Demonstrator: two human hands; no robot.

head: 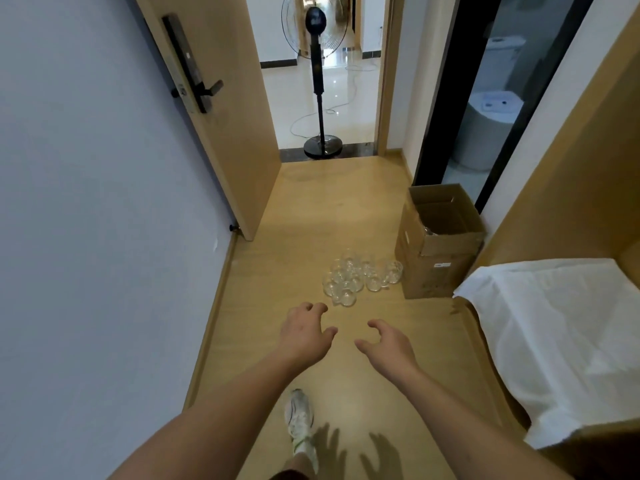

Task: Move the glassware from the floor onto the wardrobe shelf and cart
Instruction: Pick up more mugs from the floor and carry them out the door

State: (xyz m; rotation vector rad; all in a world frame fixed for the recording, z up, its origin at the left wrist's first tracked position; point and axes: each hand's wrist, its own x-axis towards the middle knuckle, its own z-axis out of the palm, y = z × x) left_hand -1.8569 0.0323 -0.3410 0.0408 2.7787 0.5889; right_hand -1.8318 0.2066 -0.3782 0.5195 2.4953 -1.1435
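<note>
Several clear glasses [360, 279] stand clustered on the wooden floor, just left of a cardboard box. My left hand [304, 332] and my right hand [384, 344] reach out in front of me above the floor, short of the glasses. Both hold nothing, with fingers spread and loosely curved. A wardrobe shelf [554, 327] covered with a white cloth lies at the right, at about hand level. No cart is in view.
An open cardboard box [440, 240] stands against the right wall beside the glasses. A wooden door [221, 109] is swung open at the left. A standing fan [320, 81] occupies the doorway ahead. My shoe [299, 420] is on the floor below my arms.
</note>
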